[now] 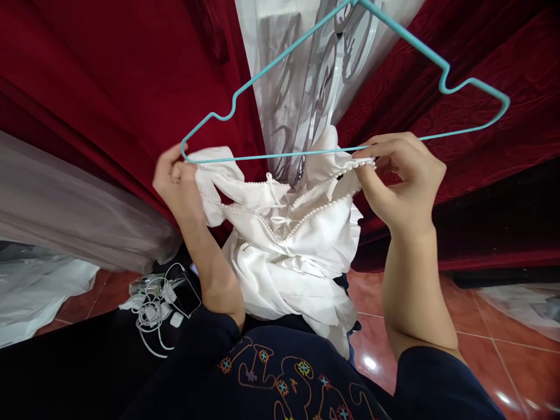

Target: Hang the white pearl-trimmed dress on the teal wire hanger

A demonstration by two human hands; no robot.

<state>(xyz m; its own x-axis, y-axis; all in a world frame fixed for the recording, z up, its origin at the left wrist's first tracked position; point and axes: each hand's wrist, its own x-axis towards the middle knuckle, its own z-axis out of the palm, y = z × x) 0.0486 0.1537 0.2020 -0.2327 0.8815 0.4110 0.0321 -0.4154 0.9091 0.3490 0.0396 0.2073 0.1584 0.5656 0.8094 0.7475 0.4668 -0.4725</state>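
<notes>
A white dress [289,262] with pearl-like beads along its neckline hangs bunched in front of my body. Across its top runs a light blue hanger [280,155], its hook end cut off by the upper edge of the view. My left hand [175,172] is closed around the hanger's left corner and the dress's left shoulder strap. Between the thumb and fingers of my right hand [400,172] the beaded right strap is pinched, just under the hanger's bottom bar. The hanger's right corner sticks out free beyond that hand.
Red curtains [109,76] hang on both sides, with white sheer fabric [280,64] between them. On a black surface [87,361] at lower left lie a phone [187,296] and tangled white cables [151,318]. Red floor tiles [494,326] show at right.
</notes>
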